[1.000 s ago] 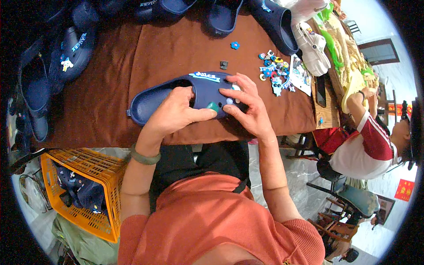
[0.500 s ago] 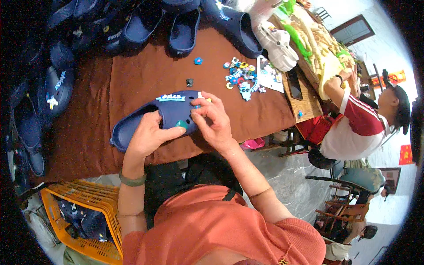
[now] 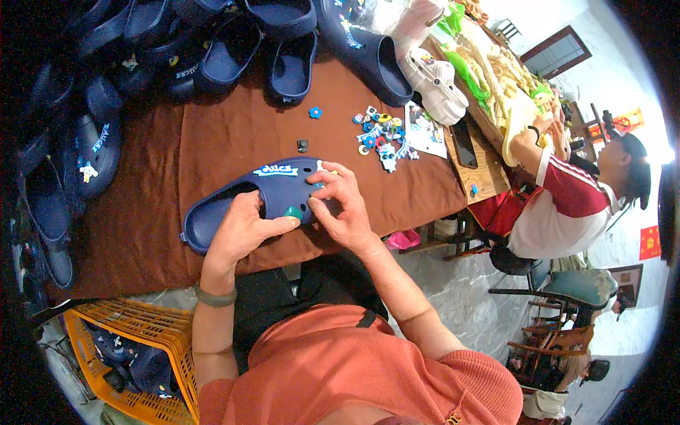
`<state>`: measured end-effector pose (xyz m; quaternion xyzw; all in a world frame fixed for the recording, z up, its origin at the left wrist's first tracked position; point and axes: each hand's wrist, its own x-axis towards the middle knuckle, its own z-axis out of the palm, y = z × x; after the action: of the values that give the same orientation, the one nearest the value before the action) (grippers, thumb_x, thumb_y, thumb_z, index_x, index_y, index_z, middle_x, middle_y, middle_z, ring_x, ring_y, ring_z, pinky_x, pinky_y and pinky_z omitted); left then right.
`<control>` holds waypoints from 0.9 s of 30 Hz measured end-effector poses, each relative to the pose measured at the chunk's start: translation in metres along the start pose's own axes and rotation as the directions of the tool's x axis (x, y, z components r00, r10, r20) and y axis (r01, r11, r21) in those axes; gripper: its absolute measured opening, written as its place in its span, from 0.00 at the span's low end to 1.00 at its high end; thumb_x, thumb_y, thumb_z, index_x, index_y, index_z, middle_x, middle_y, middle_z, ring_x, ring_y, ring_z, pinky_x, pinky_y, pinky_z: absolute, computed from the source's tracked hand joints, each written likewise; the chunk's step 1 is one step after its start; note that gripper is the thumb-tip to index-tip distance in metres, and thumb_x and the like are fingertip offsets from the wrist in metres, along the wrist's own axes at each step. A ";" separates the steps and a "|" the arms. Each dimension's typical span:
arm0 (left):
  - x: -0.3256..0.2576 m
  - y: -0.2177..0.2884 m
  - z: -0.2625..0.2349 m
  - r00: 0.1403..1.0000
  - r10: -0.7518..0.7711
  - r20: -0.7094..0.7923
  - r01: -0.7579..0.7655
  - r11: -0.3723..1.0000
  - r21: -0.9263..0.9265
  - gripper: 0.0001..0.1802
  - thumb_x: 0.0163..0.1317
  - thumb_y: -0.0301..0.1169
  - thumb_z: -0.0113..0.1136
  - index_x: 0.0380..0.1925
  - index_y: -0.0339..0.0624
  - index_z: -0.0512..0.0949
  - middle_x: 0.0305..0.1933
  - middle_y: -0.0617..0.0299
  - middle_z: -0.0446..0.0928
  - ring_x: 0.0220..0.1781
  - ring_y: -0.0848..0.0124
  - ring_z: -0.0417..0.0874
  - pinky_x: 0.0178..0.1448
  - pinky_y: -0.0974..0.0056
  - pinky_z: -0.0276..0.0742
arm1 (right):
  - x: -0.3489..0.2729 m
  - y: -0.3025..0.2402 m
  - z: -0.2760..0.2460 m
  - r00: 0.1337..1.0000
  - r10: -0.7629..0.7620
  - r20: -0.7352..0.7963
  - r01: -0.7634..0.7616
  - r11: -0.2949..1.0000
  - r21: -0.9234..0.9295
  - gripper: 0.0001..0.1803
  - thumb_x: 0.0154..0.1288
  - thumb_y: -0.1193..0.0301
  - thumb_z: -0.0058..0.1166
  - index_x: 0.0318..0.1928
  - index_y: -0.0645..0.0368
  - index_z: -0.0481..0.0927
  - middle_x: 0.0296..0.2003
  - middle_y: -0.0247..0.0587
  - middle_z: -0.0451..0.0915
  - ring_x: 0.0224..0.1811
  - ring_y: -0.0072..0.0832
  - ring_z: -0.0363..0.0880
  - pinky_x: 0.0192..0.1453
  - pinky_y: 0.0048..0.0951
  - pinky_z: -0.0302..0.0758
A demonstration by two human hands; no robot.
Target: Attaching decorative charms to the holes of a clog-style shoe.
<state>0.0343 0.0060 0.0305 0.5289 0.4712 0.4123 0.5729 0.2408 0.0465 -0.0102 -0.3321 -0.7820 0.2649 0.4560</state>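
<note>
Nearest the camera, an orange knitted top is seen at the lower edge, with both bare forearms rising from it toward the table. A green bangle [image 3: 214, 297] is worn on the left wrist. At lower left, below the table edge, an orange plastic crate [image 3: 124, 347] is stood on the floor, with dark blue footwear piled inside it.

A navy clog [image 3: 251, 200] is held at the near edge of the brown table [image 3: 212, 134], its open heel end pointing left and its toe to the right. The left hand [image 3: 241, 230] is closed over the clog's near side wall, the thumb laid along the upper toward a small teal charm [image 3: 292, 212] set in the upper. The right hand [image 3: 340, 209] is curled over the toe end, its fingertips pressed on the upper just beside that charm; whether anything is pinched between them cannot be told.

Beyond the clog, a small dark charm [image 3: 302, 146] and a blue flower charm [image 3: 315, 112] are laid apart on the cloth. To the right, a heap of coloured charms [image 3: 381, 133] is spread beside a printed sheet [image 3: 427, 132] and a black phone [image 3: 464, 144].

Along the far and left edges, many more navy clogs [image 3: 234, 53] are heaped, and a white clog [image 3: 435, 88] is set at the far right. A seated person in a red-and-white shirt [image 3: 556, 205] is at work at the adjoining wooden table.
</note>
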 end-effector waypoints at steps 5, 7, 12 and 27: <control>0.001 -0.003 0.001 1.000 -0.024 0.001 0.024 0.997 -0.074 0.21 0.49 0.26 0.69 0.46 0.37 0.80 0.43 0.68 0.81 0.44 0.77 0.78 0.53 0.68 0.74 | 0.004 -0.002 0.001 1.000 0.007 0.029 -0.005 0.997 -0.082 0.12 0.56 0.74 0.61 0.42 0.56 0.78 0.50 0.39 0.78 0.62 0.46 0.66 0.66 0.45 0.62; 0.001 -0.008 0.007 0.996 0.015 -0.084 -0.025 0.992 -0.120 0.18 0.51 0.26 0.67 0.43 0.35 0.80 0.38 0.64 0.82 0.39 0.76 0.80 0.47 0.68 0.76 | 0.005 -0.007 0.000 0.999 -0.009 0.032 0.013 0.992 -0.127 0.13 0.57 0.74 0.60 0.45 0.56 0.79 0.51 0.40 0.77 0.62 0.46 0.66 0.66 0.45 0.62; -0.002 -0.009 0.010 0.983 0.052 -0.174 -0.016 0.980 0.200 0.17 0.50 0.29 0.66 0.41 0.35 0.81 0.34 0.57 0.83 0.36 0.72 0.82 0.45 0.65 0.77 | 0.002 -0.007 0.003 0.998 -0.042 0.045 0.050 0.978 -0.201 0.16 0.59 0.72 0.59 0.49 0.55 0.80 0.53 0.41 0.76 0.62 0.45 0.65 0.67 0.45 0.62; 0.004 -0.016 0.003 0.995 0.095 -0.014 -0.093 0.992 0.088 0.17 0.58 0.36 0.63 0.38 0.30 0.79 0.29 0.58 0.79 0.33 0.76 0.76 0.39 0.64 0.76 | 0.007 -0.001 -0.018 0.976 0.047 0.215 -0.035 0.997 -0.062 0.22 0.51 0.70 0.66 0.49 0.54 0.81 0.55 0.39 0.76 0.65 0.43 0.64 0.70 0.43 0.58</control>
<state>0.0374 0.0080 0.0138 0.5714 0.4685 0.4226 0.5249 0.2538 0.0533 0.0020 -0.3304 -0.8273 0.2860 0.3529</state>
